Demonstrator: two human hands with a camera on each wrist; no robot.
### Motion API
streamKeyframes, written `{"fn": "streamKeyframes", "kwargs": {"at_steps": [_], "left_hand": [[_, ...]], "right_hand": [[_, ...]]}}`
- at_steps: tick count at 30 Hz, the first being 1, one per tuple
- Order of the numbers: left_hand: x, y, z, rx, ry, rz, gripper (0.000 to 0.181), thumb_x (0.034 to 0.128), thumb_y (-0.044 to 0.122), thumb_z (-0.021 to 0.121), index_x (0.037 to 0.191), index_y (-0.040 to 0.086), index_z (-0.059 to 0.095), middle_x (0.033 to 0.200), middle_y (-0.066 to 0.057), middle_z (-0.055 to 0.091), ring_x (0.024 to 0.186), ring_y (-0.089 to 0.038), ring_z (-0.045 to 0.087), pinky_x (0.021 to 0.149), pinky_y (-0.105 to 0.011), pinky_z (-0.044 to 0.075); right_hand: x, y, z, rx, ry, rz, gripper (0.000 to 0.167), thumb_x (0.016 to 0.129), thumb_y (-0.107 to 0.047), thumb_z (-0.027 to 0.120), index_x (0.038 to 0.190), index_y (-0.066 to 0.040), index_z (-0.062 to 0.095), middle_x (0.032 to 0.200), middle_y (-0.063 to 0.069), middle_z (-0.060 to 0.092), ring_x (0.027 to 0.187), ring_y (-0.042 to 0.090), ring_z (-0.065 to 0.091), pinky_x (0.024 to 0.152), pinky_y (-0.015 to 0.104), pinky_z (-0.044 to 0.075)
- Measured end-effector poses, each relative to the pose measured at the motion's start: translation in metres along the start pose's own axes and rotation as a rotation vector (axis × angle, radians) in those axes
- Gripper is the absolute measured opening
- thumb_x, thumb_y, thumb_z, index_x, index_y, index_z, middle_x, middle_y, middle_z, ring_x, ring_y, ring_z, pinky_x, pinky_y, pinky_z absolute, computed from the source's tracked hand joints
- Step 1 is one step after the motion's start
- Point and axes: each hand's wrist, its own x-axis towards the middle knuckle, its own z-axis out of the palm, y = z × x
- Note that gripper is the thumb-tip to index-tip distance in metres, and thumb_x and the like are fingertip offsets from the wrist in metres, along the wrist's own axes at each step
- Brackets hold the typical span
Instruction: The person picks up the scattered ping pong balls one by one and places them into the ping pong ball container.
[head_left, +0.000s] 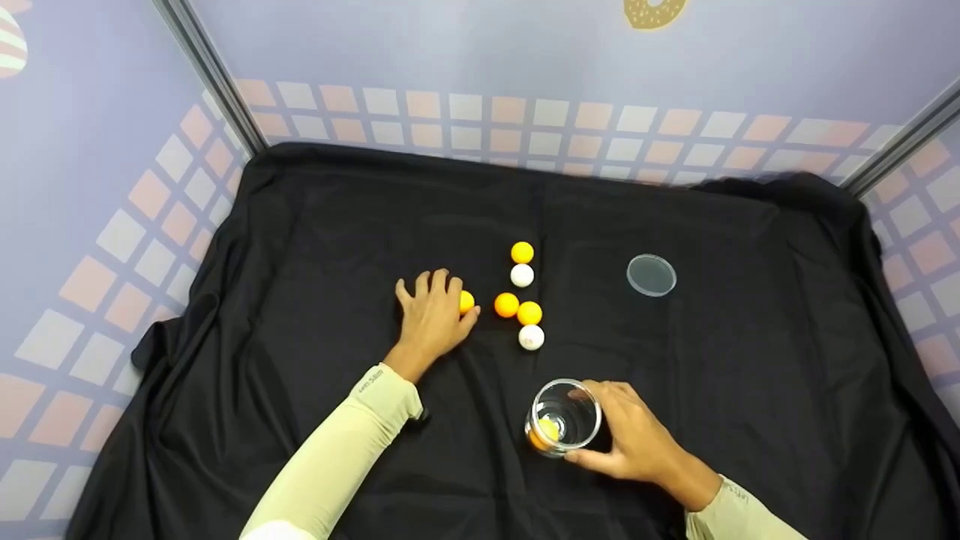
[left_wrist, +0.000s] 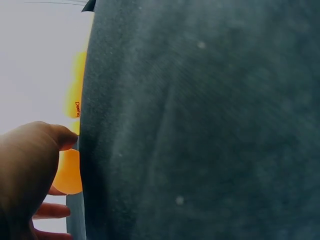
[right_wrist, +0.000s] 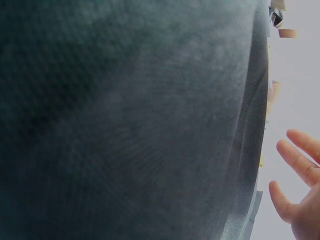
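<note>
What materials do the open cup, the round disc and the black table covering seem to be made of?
Cup: clear, glossy glass or hard plastic; its rim shines, and a ball shows through.
Disc: probably thin, smooth plastic; translucent, with dark showing through.
Covering: matte fabric, apparently woven; it wrinkles and drapes in soft folds.

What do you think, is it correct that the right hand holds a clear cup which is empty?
Not empty: the head view shows at least one ball inside the cup. The right hand does hold it.
</note>
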Motion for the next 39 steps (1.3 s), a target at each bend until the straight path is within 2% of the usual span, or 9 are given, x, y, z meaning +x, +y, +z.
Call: {"fn": "streamKeyframes", "kwargs": {"at_steps": [16,25,39], "left_hand": [[-0.0019,-0.0049,0.0038,0.005,-0.032,-0.013,0.057,0.0943,0.053,0.061,0.13,0.009,0.06,0.139,-0.018,0.054,0.133,-0.045,0.047,0.107,-0.076,0.024],[-0.0034,-0.0035,0.0038,0.01,-0.012,-0.002,0.051,0.0944,0.049,0.063,0.126,0.01,0.062,0.136,-0.018,0.056,0.131,-0.045,0.049,0.107,-0.076,0.026],[-0.0035,-0.0035,0.0021,0.008,-0.033,-0.016,0.051,0.0952,0.05,0.062,0.127,0.01,0.061,0.138,-0.018,0.055,0.133,-0.045,0.047,0.108,-0.076,0.025]], "right_hand": [[-0.0002,0.0004,0.0003,0.0,0.001,-0.013,0.088,0.07,-0.055,0.085,0.131,0.003,0.059,0.117,-0.001,0.071,0.105,0.016,0.066,0.103,0.031,0.037],[-0.0001,0.0001,-0.0003,0.0,0.002,-0.01,0.087,0.07,-0.055,0.085,0.131,0.002,0.059,0.117,-0.002,0.071,0.105,0.016,0.066,0.103,0.031,0.038],[-0.0001,0.0002,0.0003,-0.002,0.002,-0.006,0.087,0.07,-0.056,0.085,0.13,0.001,0.06,0.117,-0.002,0.071,0.105,0.015,0.066,0.101,0.033,0.04]]}}
